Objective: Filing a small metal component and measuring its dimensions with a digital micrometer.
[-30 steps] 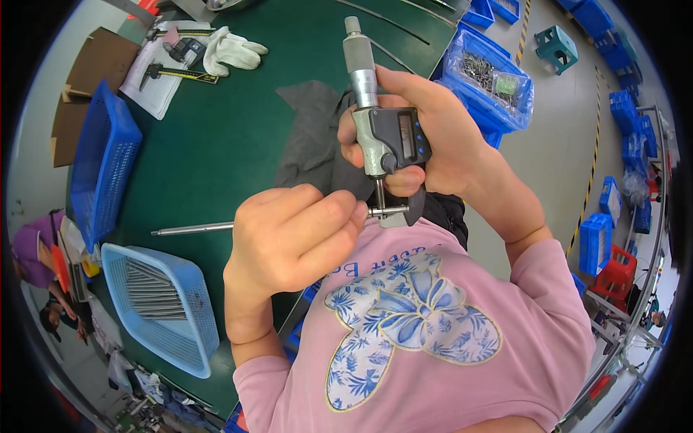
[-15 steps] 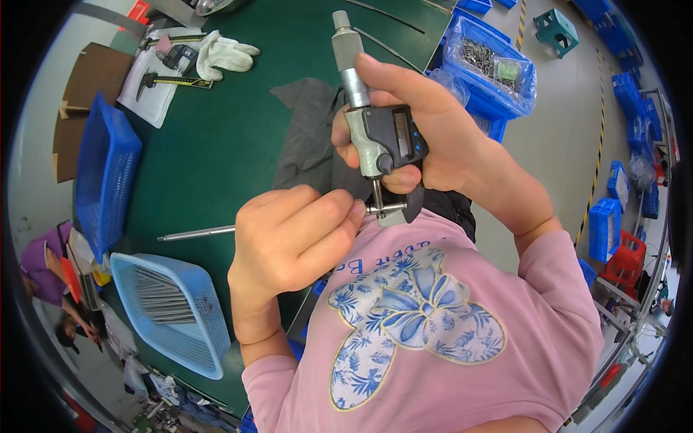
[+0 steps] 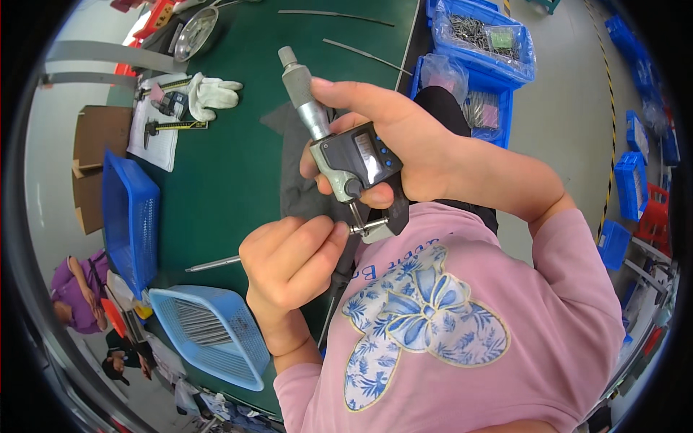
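Note:
My right hand [image 3: 411, 130] is closed round a digital micrometer [image 3: 333, 169] with a grey thimble, a black display housing and blue buttons. Its thumb rests along the thimble. My left hand [image 3: 292, 263] grips a thin metal rod [image 3: 213, 265] in closed fingers; the rod's long end sticks out to the left over the table. The rod's other end lies in the micrometer's jaw gap, between spindle and anvil. Whether both faces press on it, I cannot tell. Below the micrometer's thimble lies a dark grey cloth [image 3: 292, 162] on the green table [image 3: 209, 180].
A light-blue basket [image 3: 249, 353] of metal rods stands near left, with a darker blue basket [image 3: 133, 216] beyond. White gloves [image 3: 213, 96] and calipers [image 3: 177, 125] lie far left. Blue crates [image 3: 505, 94] of parts stand right of the table. Two people are at the far left.
The whole view has shifted, so table and baskets sit further right and lower. The micrometer leans a little more to the left. Both hands keep hold of the same things.

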The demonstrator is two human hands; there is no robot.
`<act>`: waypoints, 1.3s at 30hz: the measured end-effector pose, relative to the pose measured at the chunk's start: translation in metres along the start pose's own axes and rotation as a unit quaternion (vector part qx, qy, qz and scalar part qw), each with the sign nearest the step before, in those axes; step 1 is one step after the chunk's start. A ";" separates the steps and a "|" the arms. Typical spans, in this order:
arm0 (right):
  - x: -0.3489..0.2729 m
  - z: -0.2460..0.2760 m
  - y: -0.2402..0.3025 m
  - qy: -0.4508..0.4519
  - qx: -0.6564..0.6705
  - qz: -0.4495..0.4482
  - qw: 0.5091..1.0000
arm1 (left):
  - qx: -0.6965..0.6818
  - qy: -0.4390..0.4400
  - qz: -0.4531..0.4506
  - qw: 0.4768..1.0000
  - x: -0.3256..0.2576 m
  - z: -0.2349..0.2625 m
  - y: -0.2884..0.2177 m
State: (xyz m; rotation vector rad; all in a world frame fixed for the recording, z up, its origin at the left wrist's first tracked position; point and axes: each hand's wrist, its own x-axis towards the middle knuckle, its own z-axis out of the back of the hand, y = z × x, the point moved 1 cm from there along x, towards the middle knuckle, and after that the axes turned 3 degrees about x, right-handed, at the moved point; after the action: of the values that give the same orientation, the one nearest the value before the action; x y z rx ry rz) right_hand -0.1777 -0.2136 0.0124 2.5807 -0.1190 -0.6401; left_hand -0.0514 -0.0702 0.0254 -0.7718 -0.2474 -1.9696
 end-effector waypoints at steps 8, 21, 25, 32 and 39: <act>-0.004 -0.003 -0.002 0.001 0.013 -0.015 1.000 | -0.002 -0.002 0.013 1.000 0.000 0.000 -0.005; -0.002 -0.001 -0.007 0.021 -0.004 0.008 1.000 | -0.012 -0.011 0.009 1.000 0.000 0.003 -0.005; -0.001 -0.001 -0.006 -0.006 0.026 -0.002 1.000 | -0.012 -0.015 0.014 1.000 0.002 0.003 -0.006; -0.003 -0.002 -0.004 -0.001 0.040 -0.008 0.999 | -0.010 -0.018 0.018 1.000 0.003 0.004 -0.007; -0.004 -0.003 -0.006 -0.011 0.010 0.006 1.000 | -0.010 -0.023 0.027 0.999 0.002 0.002 -0.009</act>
State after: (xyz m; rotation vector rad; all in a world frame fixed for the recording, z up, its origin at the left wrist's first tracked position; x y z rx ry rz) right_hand -0.1796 -0.2059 0.0137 2.5916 -0.1494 -0.6651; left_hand -0.0583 -0.0660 0.0292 -0.8293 -0.2327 -1.9072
